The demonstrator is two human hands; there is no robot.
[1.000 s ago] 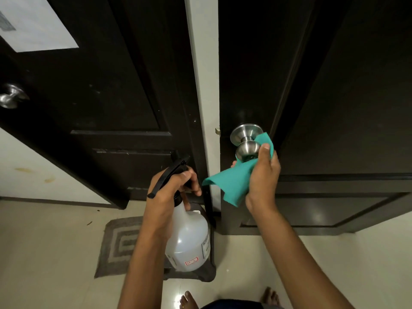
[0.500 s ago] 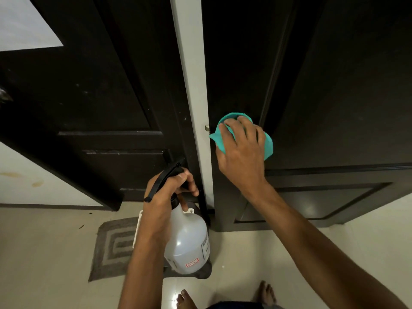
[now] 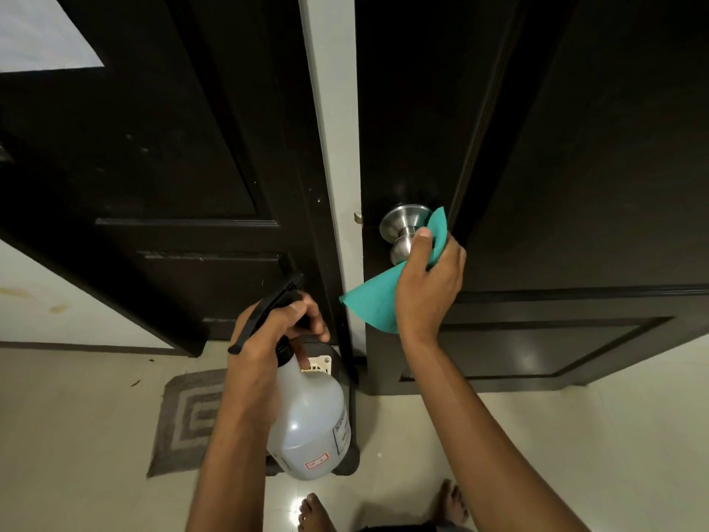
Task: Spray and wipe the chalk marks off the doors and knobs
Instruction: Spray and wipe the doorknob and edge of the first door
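Two dark brown doors stand side by side, the left door (image 3: 161, 155) and the right door (image 3: 598, 167), split by a white frame strip (image 3: 333, 147). A steel knob (image 3: 403, 232) sticks out of the right door. My right hand (image 3: 429, 286) grips a teal cloth (image 3: 378, 301) against the knob's right side, thumb on the knob. My left hand (image 3: 268, 339) holds the black trigger head of a translucent spray bottle (image 3: 310, 420), which hangs low in front of the left door's edge.
A grey patterned mat (image 3: 188, 416) lies on the pale tiled floor (image 3: 76, 435) at the foot of the left door. A dark object with a white vent (image 3: 318, 362) sits behind the bottle. My bare feet (image 3: 314, 512) show at the bottom edge. A white sheet (image 3: 42, 32) is on the left door.
My right hand covered the knob with the cloth half a second ago; now it has slid down and right, baring the steel knob. The left hand and bottle stayed put.
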